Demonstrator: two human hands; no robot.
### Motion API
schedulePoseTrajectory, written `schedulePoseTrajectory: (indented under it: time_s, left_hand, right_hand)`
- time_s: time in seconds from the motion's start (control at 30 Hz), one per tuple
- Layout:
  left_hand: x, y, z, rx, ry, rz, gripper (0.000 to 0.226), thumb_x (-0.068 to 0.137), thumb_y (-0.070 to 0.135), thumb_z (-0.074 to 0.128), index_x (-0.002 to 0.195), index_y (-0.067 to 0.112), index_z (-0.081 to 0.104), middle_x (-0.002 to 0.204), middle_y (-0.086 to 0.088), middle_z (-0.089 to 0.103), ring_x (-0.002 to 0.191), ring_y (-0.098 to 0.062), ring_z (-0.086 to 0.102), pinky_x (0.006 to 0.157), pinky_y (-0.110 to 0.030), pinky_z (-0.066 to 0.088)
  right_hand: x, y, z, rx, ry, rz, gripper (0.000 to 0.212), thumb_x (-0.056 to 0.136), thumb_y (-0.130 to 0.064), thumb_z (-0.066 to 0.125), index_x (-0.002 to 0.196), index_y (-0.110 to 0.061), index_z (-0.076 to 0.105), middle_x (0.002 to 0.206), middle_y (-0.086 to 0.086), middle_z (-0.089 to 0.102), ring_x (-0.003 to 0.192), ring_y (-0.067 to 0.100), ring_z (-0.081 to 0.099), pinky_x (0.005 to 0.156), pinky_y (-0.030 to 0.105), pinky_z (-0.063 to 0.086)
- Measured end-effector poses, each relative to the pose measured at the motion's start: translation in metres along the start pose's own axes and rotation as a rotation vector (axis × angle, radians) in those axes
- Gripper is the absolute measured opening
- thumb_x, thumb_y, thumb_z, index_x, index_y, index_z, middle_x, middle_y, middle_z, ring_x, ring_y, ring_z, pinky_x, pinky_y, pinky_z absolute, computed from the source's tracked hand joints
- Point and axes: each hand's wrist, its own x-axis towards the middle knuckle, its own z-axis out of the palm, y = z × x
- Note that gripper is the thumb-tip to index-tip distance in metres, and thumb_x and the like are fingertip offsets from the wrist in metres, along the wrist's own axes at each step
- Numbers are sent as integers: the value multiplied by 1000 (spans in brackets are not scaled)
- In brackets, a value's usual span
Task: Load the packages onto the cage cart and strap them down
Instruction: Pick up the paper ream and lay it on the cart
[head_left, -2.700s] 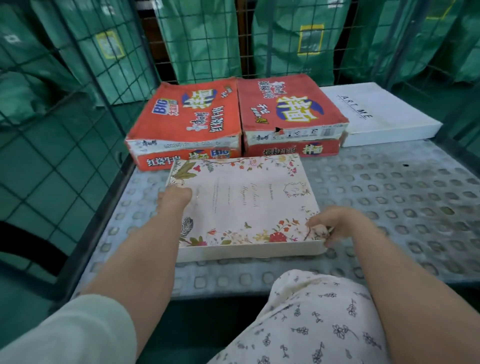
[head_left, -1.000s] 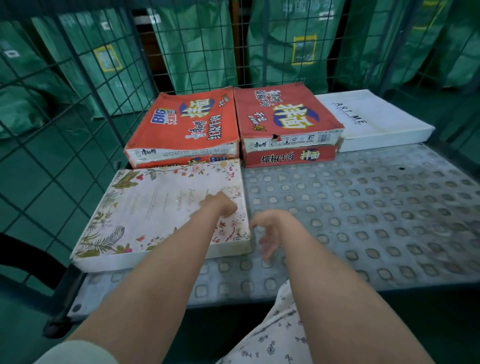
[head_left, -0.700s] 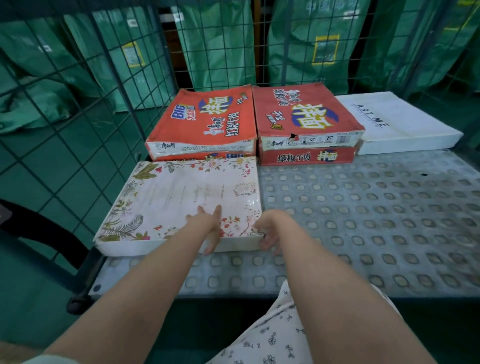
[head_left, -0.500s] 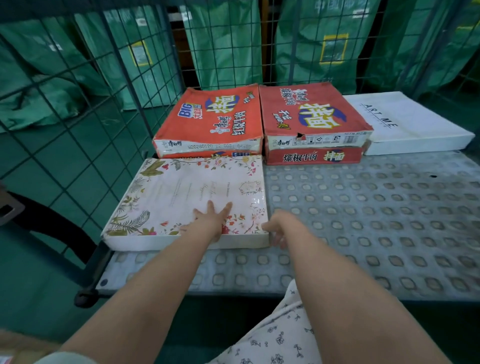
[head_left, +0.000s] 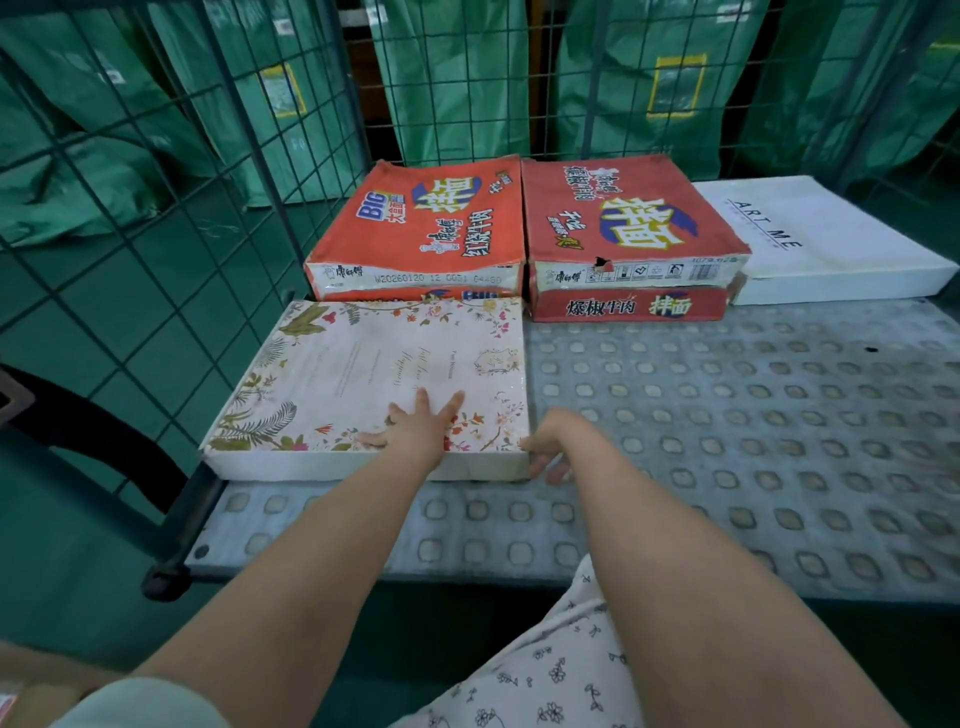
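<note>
A flat white box with a floral border (head_left: 363, 384) lies on the cage cart's studded grey floor (head_left: 727, 415), at the front left, its far edge against a red noodle carton (head_left: 421, 228). My left hand (head_left: 421, 426) rests flat on the box's near right part, fingers spread. My right hand (head_left: 545, 452) touches the box's near right corner with loosely bent fingers. A second red carton (head_left: 623, 228) sits beside the first. A white box marked ART ME (head_left: 810, 244) lies at the back right.
Wire mesh walls (head_left: 156, 208) close the cart's left side and back. Green mail sacks (head_left: 467, 78) hang behind the mesh. The cart's right and front floor holds nothing. A cart wheel (head_left: 163, 582) shows at the lower left corner.
The floral box slid from the middle of the cart floor to the left side, up against the red carton. My left hand flattened on its top; my right hand moved to its corner.
</note>
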Motion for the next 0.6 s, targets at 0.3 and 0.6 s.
schedulePoseTrajectory:
  time_s: [0.3, 0.6]
  left_hand:
    - [2, 45, -65, -32, -147, 156, 91, 89, -3, 43, 148, 27, -19, 155, -21, -13, 141, -42, 19, 107, -50, 34]
    - [-31, 159, -100, -379, 96, 500, 55, 93, 5, 43, 146, 9, 30, 148, -12, 38, 132, -26, 40, 100, -28, 34]
  right_hand:
    - [-10, 8, -35, 37, 190, -65, 21, 95, -8, 50, 112, 1, 58, 118, 14, 65, 101, 29, 65, 81, 36, 50]
    - [-60, 98, -90, 933, 465, -22, 17, 99, -18, 42, 113, -17, 50, 73, -1, 57, 60, 15, 52, 56, 26, 39]
